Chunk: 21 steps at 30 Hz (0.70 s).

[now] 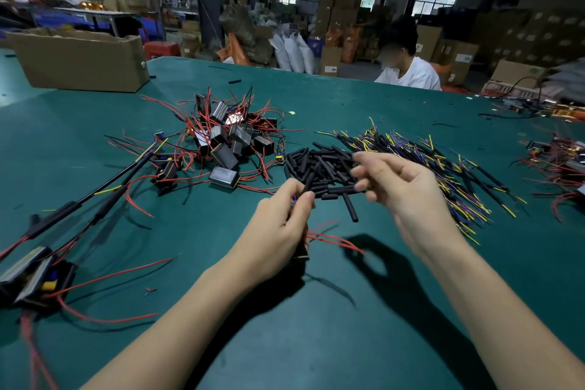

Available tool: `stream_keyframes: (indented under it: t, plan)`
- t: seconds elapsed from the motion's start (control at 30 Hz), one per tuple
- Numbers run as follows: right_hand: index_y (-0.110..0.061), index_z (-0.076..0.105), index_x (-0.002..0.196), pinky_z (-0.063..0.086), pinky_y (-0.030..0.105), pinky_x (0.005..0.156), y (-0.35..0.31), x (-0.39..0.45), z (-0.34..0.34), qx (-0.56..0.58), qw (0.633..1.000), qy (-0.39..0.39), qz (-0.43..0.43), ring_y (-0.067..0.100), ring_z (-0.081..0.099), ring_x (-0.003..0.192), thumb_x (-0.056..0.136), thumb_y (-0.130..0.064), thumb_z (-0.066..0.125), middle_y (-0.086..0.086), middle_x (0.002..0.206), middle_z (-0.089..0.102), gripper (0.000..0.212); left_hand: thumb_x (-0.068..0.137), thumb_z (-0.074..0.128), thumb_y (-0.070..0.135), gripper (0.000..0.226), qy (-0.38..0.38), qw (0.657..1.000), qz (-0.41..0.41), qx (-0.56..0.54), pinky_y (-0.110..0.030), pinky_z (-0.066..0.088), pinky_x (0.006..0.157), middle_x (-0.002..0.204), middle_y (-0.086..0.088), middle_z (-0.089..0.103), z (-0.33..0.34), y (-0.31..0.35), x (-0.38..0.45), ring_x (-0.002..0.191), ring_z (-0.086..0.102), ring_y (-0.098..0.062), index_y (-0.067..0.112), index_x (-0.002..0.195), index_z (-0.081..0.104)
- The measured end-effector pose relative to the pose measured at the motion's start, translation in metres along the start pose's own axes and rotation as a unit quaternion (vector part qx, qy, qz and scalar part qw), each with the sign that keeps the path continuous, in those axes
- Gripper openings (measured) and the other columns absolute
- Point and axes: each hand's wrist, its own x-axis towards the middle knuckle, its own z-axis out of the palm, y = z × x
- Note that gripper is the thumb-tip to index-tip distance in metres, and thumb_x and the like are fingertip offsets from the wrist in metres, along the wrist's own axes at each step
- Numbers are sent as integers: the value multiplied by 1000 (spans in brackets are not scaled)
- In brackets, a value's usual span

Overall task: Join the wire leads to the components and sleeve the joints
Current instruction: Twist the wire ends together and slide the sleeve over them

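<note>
At frame centre, a black sleeve (pixel 308 182) is pinched upright by the left hand (pixel 285 225) (red leads (pixel 332 239) trail beneath). The right hand (pixel 402 190), fingers loosely curled, is held empty over the sleeve pile (pixel 326 165) on the desk (pixel 285 342).

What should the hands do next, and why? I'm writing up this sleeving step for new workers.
Probably bring the right hand back to the sleeve and slide it down over the joint. The left hand pinches that sleeve upright, with red leads trailing beneath it, while the right hand hovers beside it over the sleeve pile, seemingly holding nothing.
</note>
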Motion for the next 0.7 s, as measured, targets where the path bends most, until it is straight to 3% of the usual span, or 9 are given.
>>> stream_keyframes:
  t: [0.1,0.23,0.33,0.4,0.5,0.6,0.7]
  plan:
    - [-12,72,85,40,11,48,9,16,-21,-94,991,90,31,4,57,53,90,-16,63,-1,71,68,11,100,44,27,21,60,998,-26,-7,-41,43,56,57,-18,49,-1,-4,4,53,51,-32,16,81,46]
    - [-17,72,72,44,21,55,34,23,-24,-363,926,60,88,14,62,62,87,-22,66,2,67,69,17,99,46,24,20,117,991,-60,-15,-36,44,54,52,-4,49,-1,-10,9,48,53,-23,14,81,47]
    - [-22,70,70,50,29,71,45,25,-13,-466,879,48,91,21,65,81,84,-28,68,1,73,71,15,100,46,25,21,131,986,-92,-40,-32,45,52,52,-4,51,-1,-12,9,46,54,-18,14,81,47]
    - [-22,71,83,47,30,71,48,28,-5,-509,853,44,105,23,63,91,84,-31,67,1,91,70,10,100,45,25,22,126,985,-99,-63,-20,43,47,52,-3,53,-1,-13,9,45,53,-12,13,82,47]
    - [-22,67,102,39,28,69,51,32,0,-535,835,42,118,22,60,94,86,-27,64,0,103,65,16,100,44,25,22,110,983,-107,-97,-15,39,45,53,-1,55,0,-11,9,45,52,-8,12,83,46]
    - [-22,62,110,37,28,67,53,31,0,-535,835,36,118,20,57,93,88,-25,61,-1,102,65,22,99,45,28,23,83,978,-120,-149,-16,39,44,56,-4,55,0,-9,8,45,50,-8,16,80,42]
    - [-17,62,113,45,29,72,54,31,-4,-527,842,31,116,20,58,95,86,-19,61,1,98,66,27,91,52,42,29,23,974,-133,-182,-19,42,47,58,-3,56,-4,-5,8,48,51,-10,15,83,44]
